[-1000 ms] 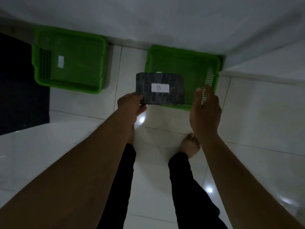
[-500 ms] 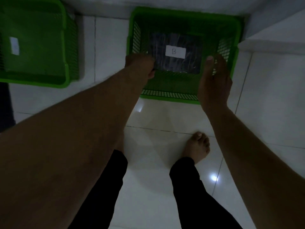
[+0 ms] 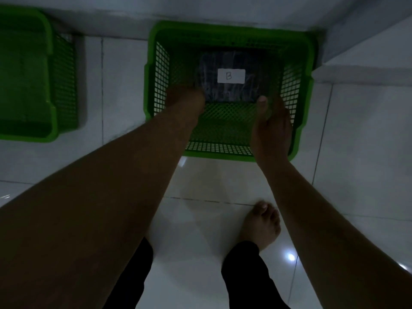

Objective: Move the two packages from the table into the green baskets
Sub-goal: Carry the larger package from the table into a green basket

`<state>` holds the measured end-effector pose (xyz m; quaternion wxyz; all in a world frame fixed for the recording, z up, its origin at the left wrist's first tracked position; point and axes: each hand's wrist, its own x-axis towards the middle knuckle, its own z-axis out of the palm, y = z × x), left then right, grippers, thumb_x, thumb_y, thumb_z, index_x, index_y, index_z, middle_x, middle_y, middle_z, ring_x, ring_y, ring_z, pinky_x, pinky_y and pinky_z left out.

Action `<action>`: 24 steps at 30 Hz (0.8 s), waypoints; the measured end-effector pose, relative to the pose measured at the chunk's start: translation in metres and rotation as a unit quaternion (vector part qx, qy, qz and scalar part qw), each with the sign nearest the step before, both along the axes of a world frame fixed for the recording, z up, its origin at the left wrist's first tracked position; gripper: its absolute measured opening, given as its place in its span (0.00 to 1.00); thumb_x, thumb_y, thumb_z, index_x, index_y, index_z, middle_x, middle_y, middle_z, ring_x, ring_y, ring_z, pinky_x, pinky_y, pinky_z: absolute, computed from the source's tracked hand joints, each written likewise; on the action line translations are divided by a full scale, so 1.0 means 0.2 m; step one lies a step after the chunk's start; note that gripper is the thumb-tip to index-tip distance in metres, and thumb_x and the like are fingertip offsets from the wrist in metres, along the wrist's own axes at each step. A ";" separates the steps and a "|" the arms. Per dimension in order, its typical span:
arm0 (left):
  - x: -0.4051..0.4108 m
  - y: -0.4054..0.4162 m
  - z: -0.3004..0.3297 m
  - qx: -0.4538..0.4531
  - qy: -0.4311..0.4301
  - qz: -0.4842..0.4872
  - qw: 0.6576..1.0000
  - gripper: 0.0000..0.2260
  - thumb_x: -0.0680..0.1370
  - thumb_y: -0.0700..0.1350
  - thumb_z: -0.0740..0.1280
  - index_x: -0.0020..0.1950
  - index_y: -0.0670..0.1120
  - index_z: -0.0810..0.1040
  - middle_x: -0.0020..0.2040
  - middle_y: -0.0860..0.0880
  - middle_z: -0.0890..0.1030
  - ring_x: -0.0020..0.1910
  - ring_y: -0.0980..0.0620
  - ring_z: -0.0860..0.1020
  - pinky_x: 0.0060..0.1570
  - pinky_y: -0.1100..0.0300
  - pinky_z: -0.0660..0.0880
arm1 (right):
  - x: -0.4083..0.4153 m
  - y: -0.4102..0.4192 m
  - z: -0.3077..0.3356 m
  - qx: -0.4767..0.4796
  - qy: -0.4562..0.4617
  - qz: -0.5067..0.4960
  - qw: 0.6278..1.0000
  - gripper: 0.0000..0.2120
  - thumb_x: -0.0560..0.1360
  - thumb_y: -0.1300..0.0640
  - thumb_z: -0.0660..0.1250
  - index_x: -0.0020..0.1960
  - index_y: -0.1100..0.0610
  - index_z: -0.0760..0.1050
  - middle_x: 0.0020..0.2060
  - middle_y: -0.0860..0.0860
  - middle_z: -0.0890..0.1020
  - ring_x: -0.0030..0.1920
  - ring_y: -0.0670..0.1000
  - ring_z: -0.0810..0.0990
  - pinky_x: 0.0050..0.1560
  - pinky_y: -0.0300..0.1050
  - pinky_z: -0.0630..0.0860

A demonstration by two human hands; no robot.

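A black package (image 3: 227, 85) with a white label (image 3: 231, 76) was seen in a green, grid-patterned basket (image 3: 223, 39).

Right basket (image 3: 156, 90): open top, mesh walls on all four sides; entry from above only. Dark package (image 3: 225, 85) labelled B fills the far middle of the basket floor. Near strip of mesh floor is bare between left hand (image 3: 185, 101) and right hand (image 3: 270, 128), both inside the rim. Wall (image 3: 200, 10) close behind the basket, raised ledge (image 3: 367, 70) just beside its right rim. Bare floor tile (image 3: 120, 85) separates it from the left basket (image 3: 50, 70), also open on top.
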<state>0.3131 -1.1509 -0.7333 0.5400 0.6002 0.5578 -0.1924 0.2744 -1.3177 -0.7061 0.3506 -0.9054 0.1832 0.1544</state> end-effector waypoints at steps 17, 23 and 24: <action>-0.36 -0.23 0.00 0.317 -0.035 -0.632 0.706 0.39 0.76 0.44 0.64 0.81 0.47 0.44 0.81 0.39 0.42 0.79 0.36 0.50 0.74 0.39 0.57 | -0.18 0.03 -0.02 -0.021 -0.033 0.054 0.998 0.24 0.83 0.48 0.54 0.75 0.57 0.66 0.67 0.59 0.75 0.64 0.57 0.75 0.58 0.44 0.72; -0.34 -0.22 -0.01 0.318 -0.021 -0.644 0.696 0.40 0.76 0.44 0.65 0.81 0.47 0.44 0.81 0.39 0.42 0.78 0.35 0.53 0.73 0.39 0.59 | -0.17 0.04 -0.02 -0.028 -0.008 0.053 0.998 0.25 0.83 0.46 0.51 0.76 0.54 0.63 0.70 0.59 0.72 0.68 0.59 0.72 0.63 0.53 0.72; -0.34 -0.22 -0.01 0.318 -0.020 -0.644 0.696 0.41 0.76 0.44 0.66 0.81 0.47 0.44 0.81 0.39 0.42 0.78 0.35 0.53 0.72 0.39 0.59 | -0.17 0.05 -0.01 -0.028 -0.010 0.053 0.998 0.25 0.83 0.46 0.51 0.76 0.54 0.64 0.70 0.59 0.72 0.68 0.59 0.71 0.64 0.53 0.72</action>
